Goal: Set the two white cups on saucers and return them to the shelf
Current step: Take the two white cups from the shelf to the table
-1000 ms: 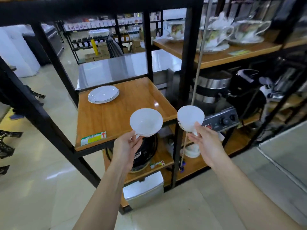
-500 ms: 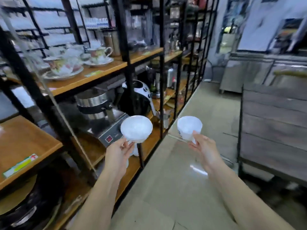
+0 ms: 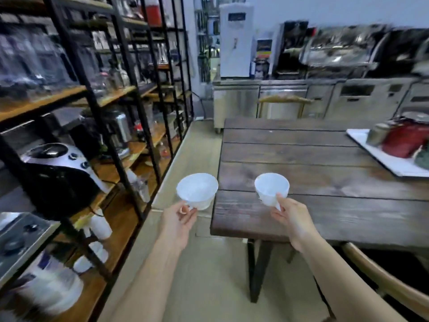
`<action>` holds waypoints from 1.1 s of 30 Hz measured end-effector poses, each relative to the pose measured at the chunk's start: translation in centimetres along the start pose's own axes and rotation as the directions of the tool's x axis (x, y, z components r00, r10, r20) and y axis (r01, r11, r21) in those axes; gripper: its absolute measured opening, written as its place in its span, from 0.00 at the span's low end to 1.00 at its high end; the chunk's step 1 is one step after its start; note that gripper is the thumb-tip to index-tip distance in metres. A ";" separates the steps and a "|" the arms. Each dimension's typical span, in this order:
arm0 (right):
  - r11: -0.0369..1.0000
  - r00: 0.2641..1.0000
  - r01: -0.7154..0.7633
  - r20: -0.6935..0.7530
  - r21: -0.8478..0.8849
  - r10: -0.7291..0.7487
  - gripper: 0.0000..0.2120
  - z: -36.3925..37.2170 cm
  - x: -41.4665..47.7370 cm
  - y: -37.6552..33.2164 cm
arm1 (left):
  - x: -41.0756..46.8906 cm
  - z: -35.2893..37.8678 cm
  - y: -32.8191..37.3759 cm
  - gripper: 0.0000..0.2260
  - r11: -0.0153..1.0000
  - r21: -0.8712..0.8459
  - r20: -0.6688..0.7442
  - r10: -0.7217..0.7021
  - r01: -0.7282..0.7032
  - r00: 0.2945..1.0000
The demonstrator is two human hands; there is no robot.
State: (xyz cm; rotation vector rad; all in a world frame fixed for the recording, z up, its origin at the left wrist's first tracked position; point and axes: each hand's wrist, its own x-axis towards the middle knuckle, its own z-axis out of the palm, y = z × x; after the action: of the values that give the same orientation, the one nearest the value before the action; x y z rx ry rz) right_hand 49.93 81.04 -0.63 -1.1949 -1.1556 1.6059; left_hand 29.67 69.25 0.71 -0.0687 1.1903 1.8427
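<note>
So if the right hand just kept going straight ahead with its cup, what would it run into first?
Probably nothing soon. The right hand holds its white cup above the near end of the dark wooden table, and the boards ahead look bare. The white tray lies off to the right. Height above the table is hard to judge.

Dark plank table point(image 3: 325, 159) w/ white tray point(image 3: 385, 159) at far right corner.

Shelf point(image 3: 97, 94) contents blurred, tray point(image 3: 380, 156) cut off right, saucers unseen
</note>
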 end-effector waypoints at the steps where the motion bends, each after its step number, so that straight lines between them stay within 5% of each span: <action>1: 1.000 1.000 0.000 -0.022 0.009 0.001 0.10 -1.3 0.9 -0.1 | 0.7 1.3 -0.9 0.11 1.000 0.012 0.015 -0.019 0.019 1.000; 11: 0.999 0.973 -0.049 -0.224 0.016 0.051 0.18 -9.1 12.1 0.6 | 11.2 12.2 -8.1 0.14 0.973 0.158 0.047 -0.177 0.167 0.983; 15: 0.995 0.953 -0.092 -0.287 0.044 0.101 0.17 -10.3 17.3 0.5 | 15.7 16.2 -10.2 0.06 0.953 0.197 0.026 -0.240 0.230 0.971; 21: 0.981 0.933 -0.181 -0.306 0.064 0.192 0.15 -11.5 23.5 0.1 | 20.2 21.4 -11.9 0.18 0.938 0.221 -0.029 -0.267 0.267 0.963; 27: 0.957 0.905 -0.254 -0.315 0.138 0.286 0.09 -13.3 28.0 0.2 | 22.8 24.9 -14.2 0.16 0.906 0.290 -0.102 -0.293 0.310 0.951; 32: 0.960 0.913 -0.264 -0.295 0.098 0.281 0.14 -13.8 30.3 0.6 | 22.7 26.2 -14.7 0.03 0.893 0.304 -0.150 -0.301 0.333 0.942; 33: 0.957 0.914 -0.273 -0.285 0.101 0.290 0.15 -13.9 30.9 0.7 | 22.6 26.3 -15.0 0.06 0.885 0.312 -0.168 -0.307 0.346 0.937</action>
State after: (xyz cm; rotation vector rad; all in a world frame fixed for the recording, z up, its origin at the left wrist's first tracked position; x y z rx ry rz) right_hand 56.35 112.82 -10.33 -1.5585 -0.7645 1.5850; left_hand 37.59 105.50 -6.62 -0.1731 1.4634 1.3364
